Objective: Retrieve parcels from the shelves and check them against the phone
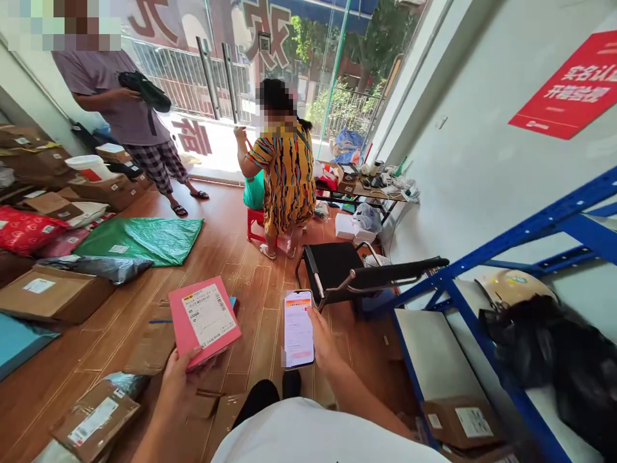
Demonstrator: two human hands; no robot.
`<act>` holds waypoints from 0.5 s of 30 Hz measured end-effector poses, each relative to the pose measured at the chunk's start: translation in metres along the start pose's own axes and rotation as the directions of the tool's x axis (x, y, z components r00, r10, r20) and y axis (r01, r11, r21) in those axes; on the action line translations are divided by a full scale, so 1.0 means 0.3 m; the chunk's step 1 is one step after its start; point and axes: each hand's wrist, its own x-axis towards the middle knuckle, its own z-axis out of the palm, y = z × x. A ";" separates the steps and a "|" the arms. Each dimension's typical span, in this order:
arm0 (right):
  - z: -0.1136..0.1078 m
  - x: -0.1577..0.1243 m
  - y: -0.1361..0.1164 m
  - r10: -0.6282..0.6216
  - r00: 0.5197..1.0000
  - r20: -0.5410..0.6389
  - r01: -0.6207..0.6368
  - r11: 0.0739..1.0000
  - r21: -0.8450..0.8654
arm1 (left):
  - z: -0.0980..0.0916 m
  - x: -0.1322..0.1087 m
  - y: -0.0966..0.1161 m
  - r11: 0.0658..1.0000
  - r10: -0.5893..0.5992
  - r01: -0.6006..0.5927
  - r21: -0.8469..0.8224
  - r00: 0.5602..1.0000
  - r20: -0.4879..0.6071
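Note:
My left hand (179,373) grips a flat pink parcel (178,315) at its near left corner, the thumb on top. A white shipping label (207,315) covers much of the parcel's upper face. In my right hand (322,337) is a smartphone (299,334), held upright with its lit screen facing me; the screen text is too small to read. Parcel and phone are apart, both above the wooden floor. Below my left hand lie brown cardboard packages (149,344), and a taped brown parcel (94,411) sits further left.
Parcels, among them a green bag (144,238) and a cardboard box (48,292), cover the left floor. A black chair (332,267) and blue shelving (463,308) stand to the right. Two people are ahead, one by a red stool (254,222), near a cluttered table (380,190).

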 end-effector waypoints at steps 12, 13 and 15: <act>0.230 0.592 -0.150 0.278 0.959 0.048 -0.278 0.961 0.000 | 0.337 0.728 0.398 0.968 0.069 -0.061 -0.244 0.997 0.025; 0.279 0.654 -0.175 0.304 0.951 0.056 -0.305 0.952 0.003 | 0.363 0.848 0.465 0.964 0.062 -0.057 -0.260 0.998 0.012; 0.397 0.777 -0.227 0.318 0.948 0.024 -0.318 0.948 0.024 | 0.430 1.103 0.622 0.960 0.054 -0.056 -0.274 0.998 -0.015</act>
